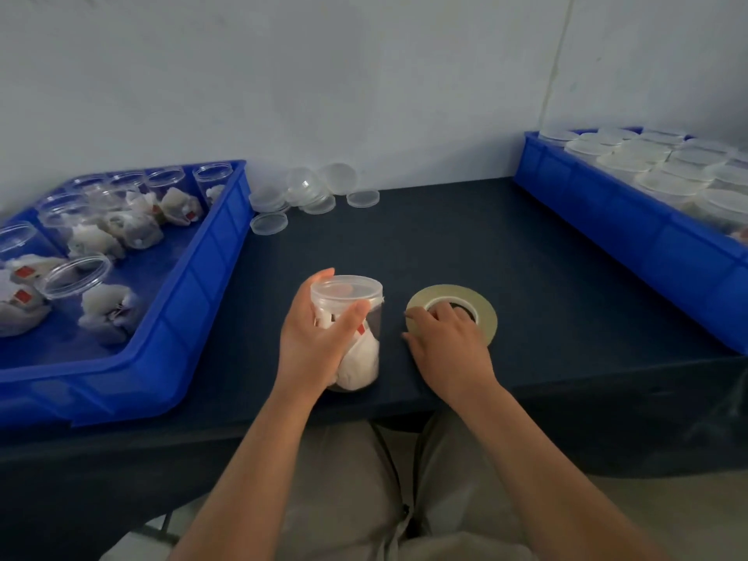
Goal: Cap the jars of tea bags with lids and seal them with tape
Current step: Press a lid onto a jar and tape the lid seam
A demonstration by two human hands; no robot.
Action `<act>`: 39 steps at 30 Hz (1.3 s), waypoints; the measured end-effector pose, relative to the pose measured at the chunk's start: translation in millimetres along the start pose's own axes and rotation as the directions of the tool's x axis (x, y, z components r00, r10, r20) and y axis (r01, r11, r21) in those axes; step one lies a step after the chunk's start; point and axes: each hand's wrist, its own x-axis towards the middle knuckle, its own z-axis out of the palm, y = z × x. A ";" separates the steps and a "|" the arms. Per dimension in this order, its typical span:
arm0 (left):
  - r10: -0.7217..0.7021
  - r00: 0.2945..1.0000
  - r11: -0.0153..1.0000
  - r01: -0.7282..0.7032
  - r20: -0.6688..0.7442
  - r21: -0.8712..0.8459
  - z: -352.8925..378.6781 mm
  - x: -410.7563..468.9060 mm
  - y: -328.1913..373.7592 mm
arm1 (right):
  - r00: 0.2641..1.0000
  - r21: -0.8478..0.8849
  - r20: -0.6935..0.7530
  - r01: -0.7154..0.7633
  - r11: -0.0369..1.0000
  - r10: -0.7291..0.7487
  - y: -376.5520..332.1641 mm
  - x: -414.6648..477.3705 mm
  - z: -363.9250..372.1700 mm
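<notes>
The jar point(366, 317), lid point(346, 286) on (tea bags point(360, 366) inside), stands at the worktop's point(526, 257) front, gripped by the left hand point(311, 342), while the right hand point(449, 342) lies curled on the tape roll point(483, 305) beside it, perhaps pinching the end, which wants peeling slowly.

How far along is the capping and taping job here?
Done: capped jars sit in the right bin. In hand: the left hand grips a jar with its lid on; the right hand grips the tape roll. Left: open jars wait in the left bin, loose lids behind.
</notes>
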 end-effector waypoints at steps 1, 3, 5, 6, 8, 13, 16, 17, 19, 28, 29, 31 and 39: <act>0.000 1.000 1.000 0.000 0.001 -0.008 -0.4 -0.3 0.3 | 1.000 0.014 0.006 -0.023 1.000 0.023 0.1 -0.4 -1.2; 0.005 1.000 1.000 -0.005 0.009 -0.027 -1.5 0.1 0.8 | 0.995 0.063 0.069 -0.074 0.995 0.069 1.1 3.3 -8.4; 0.004 1.000 0.999 -0.003 0.019 -0.037 -2.8 0.7 0.9 | 0.992 0.173 0.097 -0.098 0.980 0.082 1.2 7.2 -18.0; -0.001 1.000 0.999 0.002 0.025 -0.045 -3.4 1.1 0.8 | 0.996 0.283 0.055 -0.086 0.955 0.074 0.1 7.0 -21.7; -0.012 0.999 0.997 0.014 0.029 -0.070 -4.5 2.4 -0.3 | 0.997 0.561 -0.033 -0.043 0.826 0.074 -9.2 2.4 -27.7; 0.000 0.997 0.995 0.007 0.073 -0.100 -8.7 5.2 -8.0 | 0.994 0.932 0.098 -0.078 0.355 -0.041 -44.9 -1.2 -17.7; 0.031 0.995 0.994 -0.020 0.096 -0.108 -10.0 7.2 -9.9 | 0.991 0.988 0.115 -0.107 0.114 -0.067 -56.6 0.9 -0.9; 0.036 0.994 0.993 -0.025 0.101 -0.113 -10.7 7.9 -10.7 | 0.991 0.992 0.124 -0.122 0.024 -0.059 -58.3 1.1 3.9; 0.041 0.992 0.993 -0.027 0.120 -0.118 -11.7 8.8 -12.4 | 0.986 0.978 0.162 -0.165 -0.129 -0.034 -59.9 1.7 8.5; 0.056 0.988 0.991 -0.038 0.146 -0.128 -11.8 10.8 -16.8 | 0.984 0.961 0.175 -0.171 -0.216 0.001 -73.5 -1.5 9.3; 0.055 0.988 0.991 -0.036 0.143 -0.131 -11.7 10.8 -17.0 | 0.984 0.960 0.177 -0.173 -0.219 -0.001 -74.2 -1.1 10.3; 0.057 0.990 0.990 -0.039 0.129 -0.136 -11.5 10.9 -17.7 | 0.984 0.960 0.181 -0.176 -0.218 0.001 -75.3 -0.4 11.3; 0.027 0.998 0.996 -0.021 0.062 -0.083 -8.6 4.3 -17.3 | 0.976 0.982 0.153 -0.168 0.090 0.156 -69.7 1.7 -14.0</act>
